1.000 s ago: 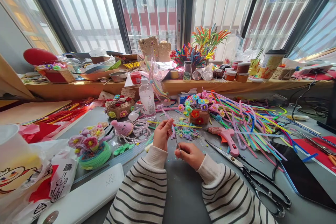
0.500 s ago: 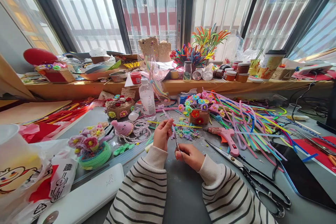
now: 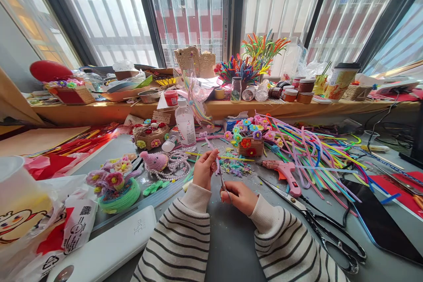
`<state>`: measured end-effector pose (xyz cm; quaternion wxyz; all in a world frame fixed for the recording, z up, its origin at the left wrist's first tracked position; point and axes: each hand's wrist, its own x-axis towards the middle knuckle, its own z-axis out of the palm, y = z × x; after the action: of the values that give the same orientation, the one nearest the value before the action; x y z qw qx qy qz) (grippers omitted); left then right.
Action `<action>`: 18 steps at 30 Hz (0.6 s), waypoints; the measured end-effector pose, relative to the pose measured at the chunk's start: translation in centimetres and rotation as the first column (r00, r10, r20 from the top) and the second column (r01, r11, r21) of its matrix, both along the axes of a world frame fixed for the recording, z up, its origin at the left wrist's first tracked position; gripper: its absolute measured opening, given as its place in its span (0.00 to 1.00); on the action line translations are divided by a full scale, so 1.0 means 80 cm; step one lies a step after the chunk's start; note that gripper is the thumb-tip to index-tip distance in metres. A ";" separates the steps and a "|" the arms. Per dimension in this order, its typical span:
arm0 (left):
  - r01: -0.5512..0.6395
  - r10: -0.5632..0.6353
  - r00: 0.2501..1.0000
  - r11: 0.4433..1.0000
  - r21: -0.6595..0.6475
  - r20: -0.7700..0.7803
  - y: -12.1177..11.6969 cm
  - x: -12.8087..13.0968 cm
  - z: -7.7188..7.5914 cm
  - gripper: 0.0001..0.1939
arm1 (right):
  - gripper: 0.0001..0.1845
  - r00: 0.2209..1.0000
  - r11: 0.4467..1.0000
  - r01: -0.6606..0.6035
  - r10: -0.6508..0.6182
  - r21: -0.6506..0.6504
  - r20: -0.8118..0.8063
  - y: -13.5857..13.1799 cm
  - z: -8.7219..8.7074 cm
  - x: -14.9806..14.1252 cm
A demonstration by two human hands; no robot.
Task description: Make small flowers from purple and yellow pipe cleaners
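My left hand (image 3: 204,170) pinches a short lilac pipe cleaner (image 3: 217,166), whose lower end points down toward my right hand. In my right hand (image 3: 240,197) is a pair of small scissors (image 3: 222,182), the fingers curled round the handles. The blades point up at the pipe cleaner; whether they touch it is too small to tell. Just behind the hands lies a heap of tiny coloured fluff clippings (image 3: 234,167). A yellow pipe cleaner (image 3: 231,157) stretches across the table behind my left hand.
To the right lie a pink glue gun (image 3: 288,175), large black-handled scissors (image 3: 310,218) and a phone (image 3: 383,224). Bundled pipe cleaners (image 3: 317,154) spread behind them. A water bottle (image 3: 185,125), a flower basket (image 3: 250,146), a green flower pot (image 3: 120,196) and a white power bank (image 3: 109,246) stand or lie around.
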<state>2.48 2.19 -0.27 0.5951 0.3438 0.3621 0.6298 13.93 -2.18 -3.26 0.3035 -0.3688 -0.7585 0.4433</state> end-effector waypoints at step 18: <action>-0.038 0.038 0.999 0.999 -0.008 -0.003 0.002 0.000 -0.001 0.13 | 0.26 0.999 0.999 0.038 -0.038 0.031 -0.003 0.000 -0.001 -0.002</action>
<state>2.47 2.36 -0.35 0.5837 0.3356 0.3719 0.6390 13.78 -2.16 -3.36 0.3187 -0.3779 -0.7577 0.4261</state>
